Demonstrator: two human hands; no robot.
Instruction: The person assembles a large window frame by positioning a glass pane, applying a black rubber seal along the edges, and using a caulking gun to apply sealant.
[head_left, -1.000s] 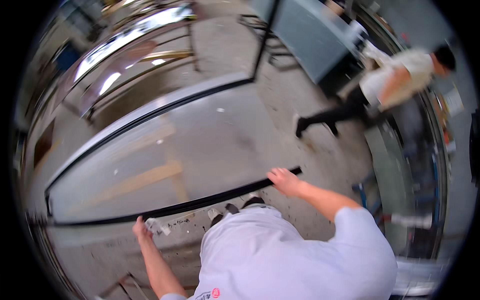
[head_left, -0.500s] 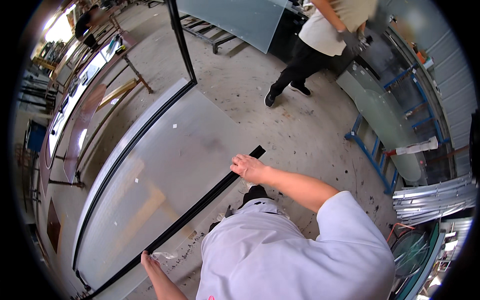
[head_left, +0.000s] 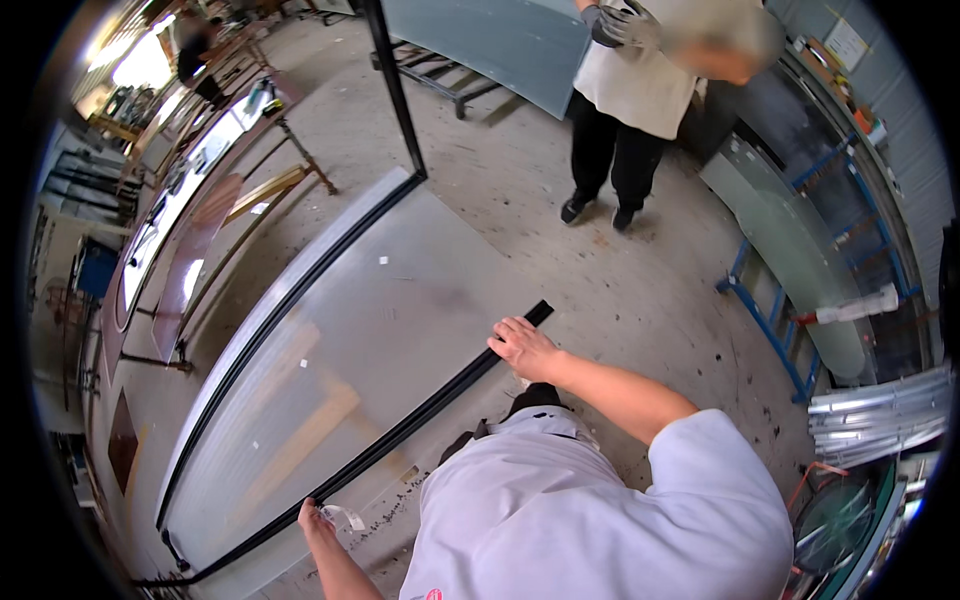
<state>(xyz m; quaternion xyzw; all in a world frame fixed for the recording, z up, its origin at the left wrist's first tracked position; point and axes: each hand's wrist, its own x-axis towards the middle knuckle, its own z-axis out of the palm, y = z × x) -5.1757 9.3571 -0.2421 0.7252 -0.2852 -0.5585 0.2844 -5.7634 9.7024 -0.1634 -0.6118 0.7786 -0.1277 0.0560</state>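
Head view shows a large curved glass panel (head_left: 330, 360) spreading beyond your fingers. Its black edge strip (head_left: 420, 410) runs under your right hand (head_left: 522, 347), fingers flat on it. Your left hand (head_left: 318, 520) pinches a paper tag (head_left: 340, 516).

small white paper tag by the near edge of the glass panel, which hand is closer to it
Left. The left hand holds the small white paper tag at its fingertips; the right hand rests far along the long black edge strip.
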